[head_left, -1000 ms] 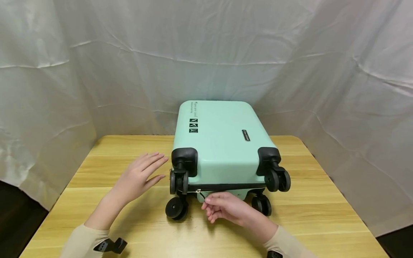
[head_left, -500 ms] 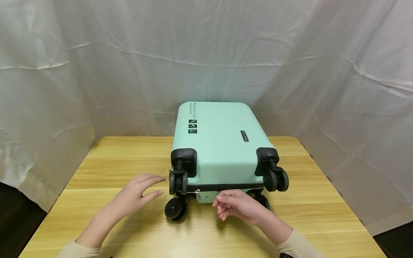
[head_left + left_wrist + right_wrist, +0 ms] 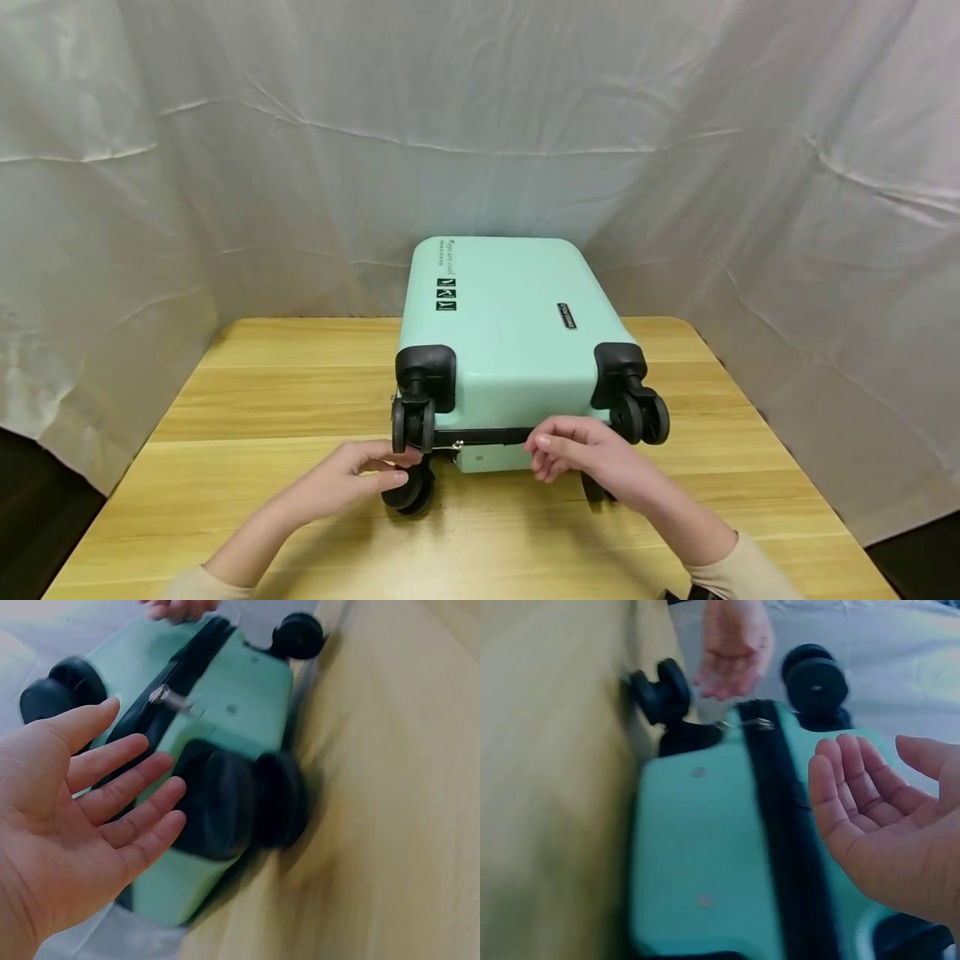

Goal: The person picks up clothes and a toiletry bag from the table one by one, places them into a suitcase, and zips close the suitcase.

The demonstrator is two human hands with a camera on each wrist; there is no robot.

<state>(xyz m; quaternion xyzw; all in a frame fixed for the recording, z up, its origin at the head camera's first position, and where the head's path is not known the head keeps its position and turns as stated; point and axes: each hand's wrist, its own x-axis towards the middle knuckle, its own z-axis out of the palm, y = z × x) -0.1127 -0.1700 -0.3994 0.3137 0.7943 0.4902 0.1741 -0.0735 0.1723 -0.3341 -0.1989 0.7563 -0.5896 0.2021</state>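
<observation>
A mint-green suitcase [image 3: 510, 325] lies flat on the wooden table, its wheeled end facing me. Along that end runs the black zipper [image 3: 487, 436], with a metal zipper pull [image 3: 171, 699] near the left corner. My left hand [image 3: 348, 479] is beside the left wheels [image 3: 408, 490], fingers extended and holding nothing in the left wrist view. At the right part of the zipper, my right hand [image 3: 588, 450] hovers close to the seam with loosely bent fingers. Its palm [image 3: 900, 847] holds nothing in the right wrist view. The right hand partly hides the lower right wheel [image 3: 595, 489].
The light wooden table [image 3: 262, 400] extends on both sides of the suitcase. Pale cloth [image 3: 480, 125] hangs behind and along the sides. Upper black wheels [image 3: 640, 417] stick out from the suitcase's near corners.
My right hand has let go of the zipper pull and moved right along the seam. The left hand has come down and right, toward the left wheels. The pull now hangs free.
</observation>
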